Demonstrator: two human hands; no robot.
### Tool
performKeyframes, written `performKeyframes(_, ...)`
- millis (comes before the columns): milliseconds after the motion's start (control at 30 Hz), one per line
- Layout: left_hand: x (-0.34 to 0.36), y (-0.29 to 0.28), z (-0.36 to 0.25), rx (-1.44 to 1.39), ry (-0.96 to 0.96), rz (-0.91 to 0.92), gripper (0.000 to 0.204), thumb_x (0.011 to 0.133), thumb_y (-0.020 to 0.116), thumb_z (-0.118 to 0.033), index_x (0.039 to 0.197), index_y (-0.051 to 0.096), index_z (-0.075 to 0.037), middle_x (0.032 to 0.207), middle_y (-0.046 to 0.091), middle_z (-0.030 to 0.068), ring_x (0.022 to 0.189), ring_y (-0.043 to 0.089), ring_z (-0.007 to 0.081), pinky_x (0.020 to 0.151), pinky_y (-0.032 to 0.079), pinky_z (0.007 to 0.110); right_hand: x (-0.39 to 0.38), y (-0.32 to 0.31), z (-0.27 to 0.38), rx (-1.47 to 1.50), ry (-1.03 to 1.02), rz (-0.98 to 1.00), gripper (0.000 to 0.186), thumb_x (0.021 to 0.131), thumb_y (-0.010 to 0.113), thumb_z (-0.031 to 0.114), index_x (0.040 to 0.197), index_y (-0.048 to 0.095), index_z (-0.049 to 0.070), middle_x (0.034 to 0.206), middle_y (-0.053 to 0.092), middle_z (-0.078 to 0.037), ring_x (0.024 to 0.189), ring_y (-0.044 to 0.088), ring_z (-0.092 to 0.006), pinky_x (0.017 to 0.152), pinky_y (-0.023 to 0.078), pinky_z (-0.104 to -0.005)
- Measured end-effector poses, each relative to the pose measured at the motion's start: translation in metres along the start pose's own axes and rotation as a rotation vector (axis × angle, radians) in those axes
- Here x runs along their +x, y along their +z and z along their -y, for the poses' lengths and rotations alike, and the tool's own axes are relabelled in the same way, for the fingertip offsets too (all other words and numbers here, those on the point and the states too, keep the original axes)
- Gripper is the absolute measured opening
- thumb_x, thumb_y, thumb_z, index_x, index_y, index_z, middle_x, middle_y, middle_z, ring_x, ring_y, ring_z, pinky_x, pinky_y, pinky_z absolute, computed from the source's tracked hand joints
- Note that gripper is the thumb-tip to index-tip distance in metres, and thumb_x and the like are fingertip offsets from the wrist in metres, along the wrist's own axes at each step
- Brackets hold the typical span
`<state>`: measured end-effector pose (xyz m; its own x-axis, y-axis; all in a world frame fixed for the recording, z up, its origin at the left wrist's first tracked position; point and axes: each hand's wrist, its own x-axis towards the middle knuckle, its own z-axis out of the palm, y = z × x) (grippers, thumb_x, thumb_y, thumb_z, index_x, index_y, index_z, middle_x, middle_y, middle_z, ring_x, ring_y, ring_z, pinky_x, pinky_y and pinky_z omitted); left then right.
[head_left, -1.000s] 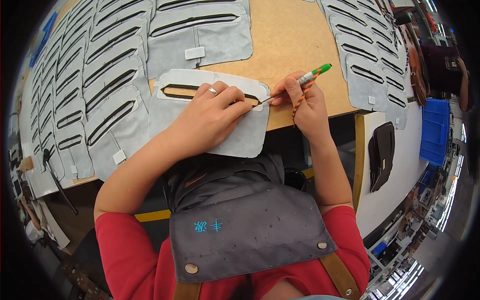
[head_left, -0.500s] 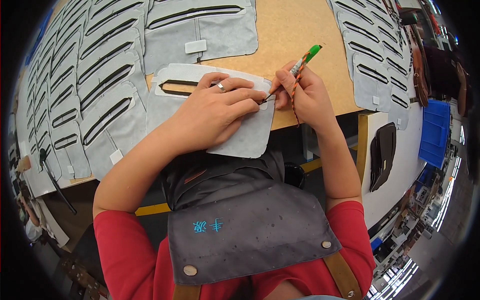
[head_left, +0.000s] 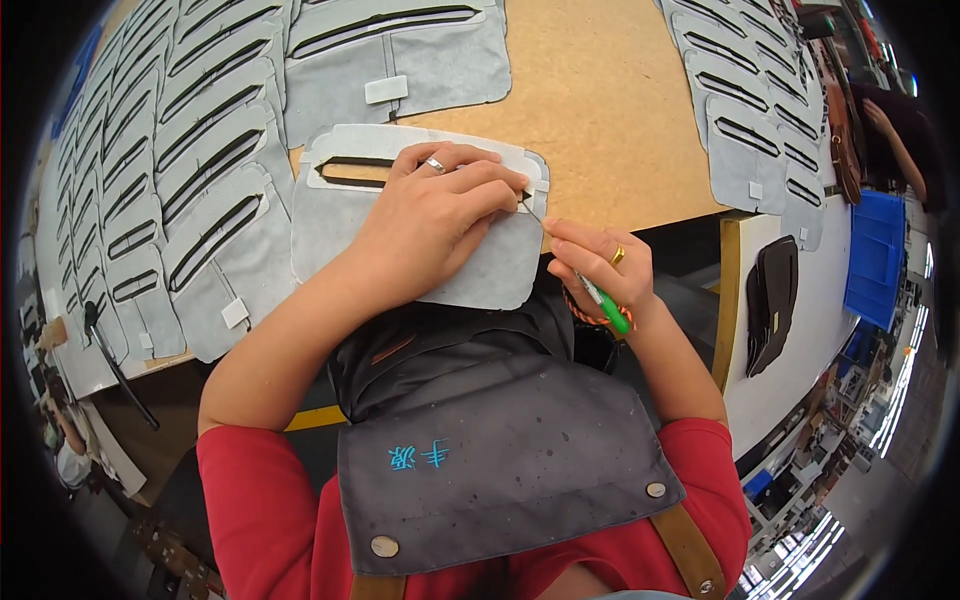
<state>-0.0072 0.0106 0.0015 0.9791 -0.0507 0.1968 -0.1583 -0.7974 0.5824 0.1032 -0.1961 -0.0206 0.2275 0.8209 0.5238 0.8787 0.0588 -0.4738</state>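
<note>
A grey panel (head_left: 420, 285) with a pale top strip and a dark-edged slot (head_left: 349, 172) lies at the table edge. My left hand (head_left: 432, 215) rests on it, fingers curled and pressed at the slot's right part. My right hand (head_left: 607, 270) grips a thin-tipped tool with a green end (head_left: 615, 318) and an orange-and-black cord, below and right of the slot; its tip meets the slot's right end, near my left fingertips.
More slotted grey panels lie in overlapping rows at left (head_left: 215, 270), top and right (head_left: 744, 175) of the tan table (head_left: 600, 120). Dark leather pieces (head_left: 770, 305) and blue crates (head_left: 873, 260) are at right. Another person (head_left: 905, 160) stands at far right.
My right hand has swung down toward me and turned, so the tool's green end now points down-right instead of up-right. My left hand stays on the panel, shifted slightly upward.
</note>
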Motion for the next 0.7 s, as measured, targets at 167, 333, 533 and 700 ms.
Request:
performKeyframes(167,-0.001,0.003,-0.003,-0.051,-0.057,-0.047,0.021,0.077,0.059,0.0,0.094,0.06,-0.012,0.111,0.062,-0.0031,0.113,0.052,0.0209,0.096,0.031,0.038,-0.005,-0.006,0.002,0.356,0.237,-0.086,0.011,0.088,0.061,0.008,0.096,0.059,0.001,0.102,0.064,-0.018,0.066,0.063,-0.0158,0.058,0.05,-0.0218)
performKeyframes(333,0.002,0.006,-0.005,-0.024,-0.034,-0.114,0.017,0.078,0.058,-0.003,0.093,0.059,-0.011,0.111,0.061,-0.0014,0.106,0.055,0.0189,0.094,0.033,0.039,0.0,-0.003,0.009,0.437,0.408,-0.159,0.009,0.085,0.064,0.005,0.092,0.06,0.0,0.097,0.067,-0.013,0.078,0.066,-0.0212,0.065,0.051,-0.0254)
performKeyframes(533,-0.003,0.01,-0.011,0.255,0.097,-0.178,0.019,0.073,0.058,-0.007,0.092,0.06,-0.01,0.101,0.058,-0.0012,0.098,0.055,0.0181,0.086,0.037,0.037,0.005,-0.001,0.006,0.37,0.341,-0.144,0.007,0.085,0.063,0.003,0.091,0.06,0.001,0.095,0.067,-0.013,0.076,0.066,-0.0206,0.063,0.051,-0.0256)
performKeyframes(700,-0.009,0.013,-0.012,0.255,0.148,-0.115,0.025,0.069,0.059,-0.008,0.094,0.061,-0.009,0.092,0.055,0.0015,0.086,0.053,0.0199,0.077,0.04,0.033,0.005,-0.004,0.01,0.373,0.394,-0.135,0.006,0.086,0.062,0.003,0.091,0.06,0.001,0.094,0.067,-0.012,0.07,0.064,-0.0175,0.06,0.05,-0.0249)
